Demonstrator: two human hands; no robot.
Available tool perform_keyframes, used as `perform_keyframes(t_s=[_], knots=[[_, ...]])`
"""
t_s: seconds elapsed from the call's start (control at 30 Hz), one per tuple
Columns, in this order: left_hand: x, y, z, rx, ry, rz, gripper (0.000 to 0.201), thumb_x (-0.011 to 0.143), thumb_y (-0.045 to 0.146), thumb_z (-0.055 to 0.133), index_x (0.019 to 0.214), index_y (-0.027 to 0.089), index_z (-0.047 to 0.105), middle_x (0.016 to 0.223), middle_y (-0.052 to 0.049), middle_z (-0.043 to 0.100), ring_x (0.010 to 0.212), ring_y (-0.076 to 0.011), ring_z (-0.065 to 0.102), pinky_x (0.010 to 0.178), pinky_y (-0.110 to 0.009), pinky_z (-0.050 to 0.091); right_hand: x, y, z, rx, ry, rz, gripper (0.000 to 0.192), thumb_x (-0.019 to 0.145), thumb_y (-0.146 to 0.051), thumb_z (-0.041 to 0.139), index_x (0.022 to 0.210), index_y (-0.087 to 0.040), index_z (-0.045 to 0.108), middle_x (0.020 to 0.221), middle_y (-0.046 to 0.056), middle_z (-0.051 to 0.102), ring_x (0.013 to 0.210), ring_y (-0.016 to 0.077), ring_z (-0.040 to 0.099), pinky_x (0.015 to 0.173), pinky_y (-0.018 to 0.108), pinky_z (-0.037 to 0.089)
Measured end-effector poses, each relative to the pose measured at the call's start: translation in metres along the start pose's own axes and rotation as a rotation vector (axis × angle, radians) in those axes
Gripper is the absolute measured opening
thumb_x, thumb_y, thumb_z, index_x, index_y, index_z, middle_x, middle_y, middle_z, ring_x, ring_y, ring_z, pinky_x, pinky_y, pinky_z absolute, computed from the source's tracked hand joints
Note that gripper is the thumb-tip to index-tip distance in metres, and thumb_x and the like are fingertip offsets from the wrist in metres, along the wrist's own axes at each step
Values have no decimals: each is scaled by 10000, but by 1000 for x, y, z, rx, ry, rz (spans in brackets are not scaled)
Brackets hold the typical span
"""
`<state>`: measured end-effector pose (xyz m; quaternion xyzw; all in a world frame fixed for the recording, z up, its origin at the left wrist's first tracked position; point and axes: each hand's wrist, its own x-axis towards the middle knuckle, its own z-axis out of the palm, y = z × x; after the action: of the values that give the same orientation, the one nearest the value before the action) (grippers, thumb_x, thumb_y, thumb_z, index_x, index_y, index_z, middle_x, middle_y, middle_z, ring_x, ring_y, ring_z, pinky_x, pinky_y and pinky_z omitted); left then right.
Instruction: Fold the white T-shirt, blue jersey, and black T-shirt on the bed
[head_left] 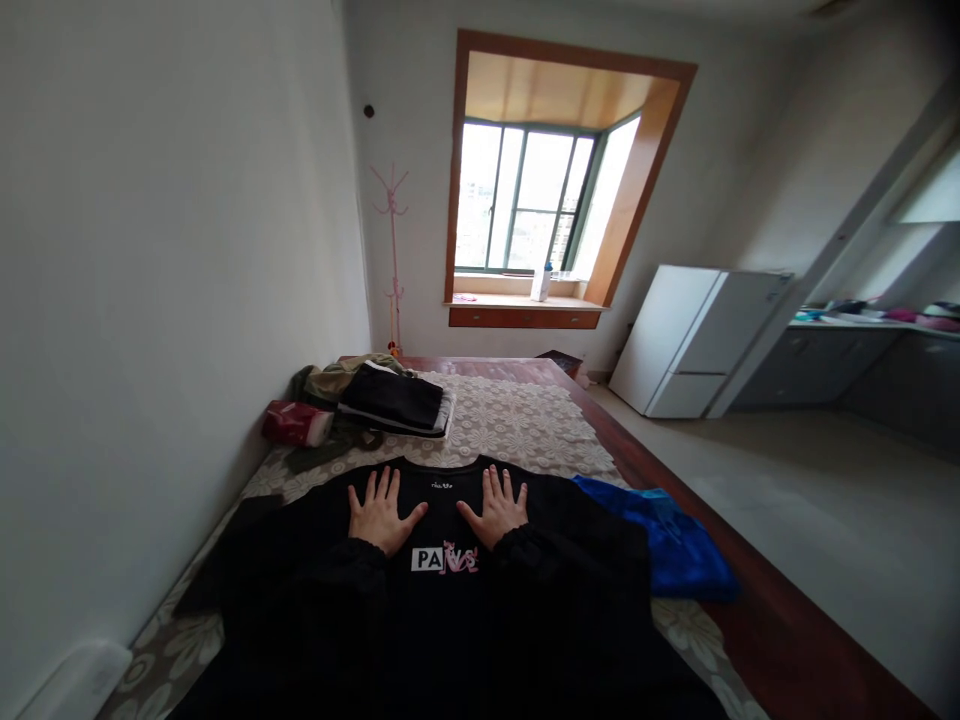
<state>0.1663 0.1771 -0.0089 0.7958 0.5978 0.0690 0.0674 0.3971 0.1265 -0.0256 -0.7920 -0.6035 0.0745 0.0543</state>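
A black T-shirt (pixel 442 630) lies spread out on the table, its neckline away from me and a white and pink "PAWS" print on its chest. My left hand (pixel 382 512) rests flat on the shirt left of the print, fingers spread. On the other side of the print, my right hand (pixel 496 508) also presses flat with its fingers apart. Neither hand grips anything. Dark sleeves cover both my forearms and blend with the shirt's lower part. Just beyond the shirt's right sleeve lies a bright blue folded garment (pixel 686 545).
A stack of folded clothes (pixel 397 397) and a red tissue pack (pixel 296 424) sit at the far left by the wall. A patterned cloth (pixel 525 420) covers much of the reddish wooden table (pixel 795 630). Beyond stand a pink coat rack (pixel 394 240) and a white fridge (pixel 690 335).
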Motion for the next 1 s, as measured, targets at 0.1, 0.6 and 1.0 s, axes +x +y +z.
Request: perform_keyframes(t_s=[0.1,0.6,1.0], knots=[[-1,0,-6,10,-7,-18,987,854,815,220,1597,167,244,1676,-103,195,1555,-367,100,1205,-691,2,0,-1,1,-31,10,35,974,918,-790,242,1622,-124,145,1687,90,64,1543,353,-54,1182,666,-73],[-2,0,-10,5,15,9,943,866,771,251,1579,155,298,1678,-98,221,1562,-344,65,1237,-603,45,2,0,9,15,68,49,965,911,-794,256,1617,-141,177,1686,90,77,1541,363,-60,1182,663,-72],[4,3,-3,46,19,-2,882,883,697,236,1570,149,314,1664,-97,246,1547,-330,173,1243,-581,99,11,12,21,57,134,-32,995,870,-830,306,1583,-136,310,1653,126,192,1530,415,57,1188,699,39]])
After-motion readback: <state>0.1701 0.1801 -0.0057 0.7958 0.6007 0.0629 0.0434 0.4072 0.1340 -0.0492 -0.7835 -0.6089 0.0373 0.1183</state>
